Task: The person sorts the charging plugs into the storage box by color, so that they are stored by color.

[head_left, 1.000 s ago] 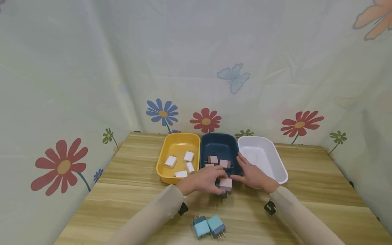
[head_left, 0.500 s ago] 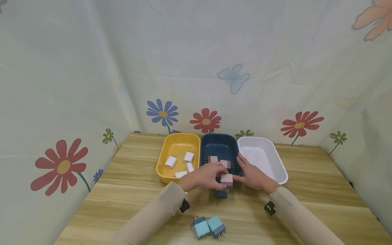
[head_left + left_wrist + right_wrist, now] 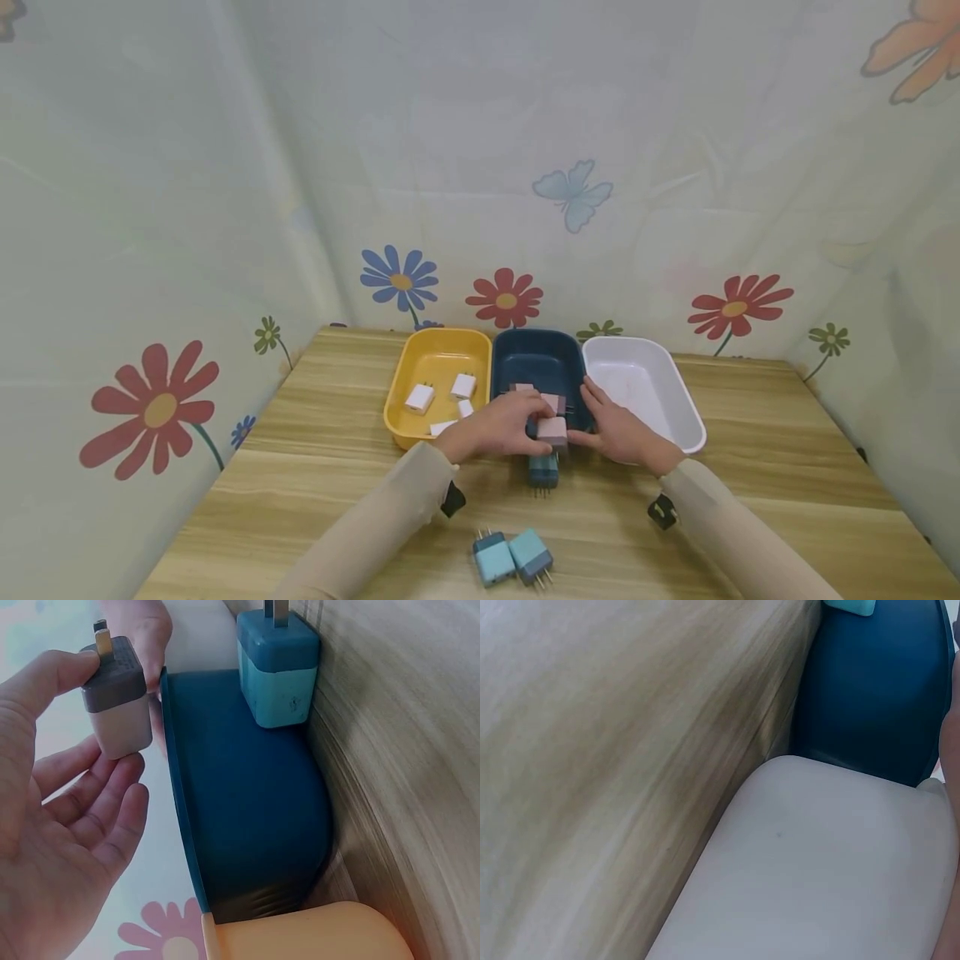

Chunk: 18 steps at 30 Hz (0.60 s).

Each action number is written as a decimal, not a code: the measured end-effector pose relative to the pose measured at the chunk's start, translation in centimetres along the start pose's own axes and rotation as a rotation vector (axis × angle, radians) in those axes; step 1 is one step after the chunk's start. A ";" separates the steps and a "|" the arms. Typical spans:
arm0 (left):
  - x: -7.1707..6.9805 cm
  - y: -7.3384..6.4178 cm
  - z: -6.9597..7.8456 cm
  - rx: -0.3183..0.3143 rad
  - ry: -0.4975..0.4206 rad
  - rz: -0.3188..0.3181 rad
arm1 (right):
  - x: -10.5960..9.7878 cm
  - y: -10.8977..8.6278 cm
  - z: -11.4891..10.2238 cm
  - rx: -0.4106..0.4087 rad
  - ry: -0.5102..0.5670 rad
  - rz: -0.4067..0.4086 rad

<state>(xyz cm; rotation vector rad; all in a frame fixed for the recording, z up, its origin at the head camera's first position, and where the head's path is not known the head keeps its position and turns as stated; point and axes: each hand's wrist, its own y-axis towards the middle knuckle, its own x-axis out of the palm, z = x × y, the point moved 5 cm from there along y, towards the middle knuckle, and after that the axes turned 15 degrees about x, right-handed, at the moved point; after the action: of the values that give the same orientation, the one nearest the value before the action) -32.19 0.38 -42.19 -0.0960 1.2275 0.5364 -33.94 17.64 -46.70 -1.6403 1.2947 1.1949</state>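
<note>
Between thumb and fingertips, my left hand pinches a pink plug-in charger with a grey pronged end. It is held over the near rim of the dark blue tray; in the left wrist view the charger is clear of that tray's wall. My right hand lies with straight fingers along the edges where the blue and white trays meet. Pink chargers lie inside the blue tray, partly hidden by my left hand. A teal charger stands just in front of it.
A yellow tray holding several white chargers adjoins the blue one on the left. On the right is a white tray. Two teal chargers lie on the wooden table nearer me. A flowered cloth hangs behind.
My left hand has carried the pink charger slightly away from me, over the blue tray's near rim. The teal charger in front shows more. My right hand has stayed in place.
</note>
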 end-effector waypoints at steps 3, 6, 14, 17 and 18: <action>-0.1 0.1 -0.3 -0.017 0.001 0.000 | 0.1 0.0 0.1 0.004 0.002 -0.001; -0.1 0.1 -0.5 -0.045 -0.010 0.001 | 0.1 0.0 0.1 0.002 0.001 -0.003; -0.4 0.4 -1.1 -0.093 -0.038 0.013 | 0.0 0.0 0.1 0.018 0.000 -0.021; -0.4 0.6 -1.2 -0.102 -0.012 0.020 | 0.1 0.1 0.2 0.014 0.002 -0.021; -0.4 0.7 -1.3 -0.103 -0.003 0.022 | 0.2 0.1 0.3 0.015 0.006 -0.024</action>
<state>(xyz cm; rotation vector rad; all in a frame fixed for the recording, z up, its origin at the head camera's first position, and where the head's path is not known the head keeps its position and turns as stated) -33.69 0.38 -42.10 -0.1691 1.1993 0.6183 -34.12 17.79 -46.92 -1.6452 1.2809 1.1638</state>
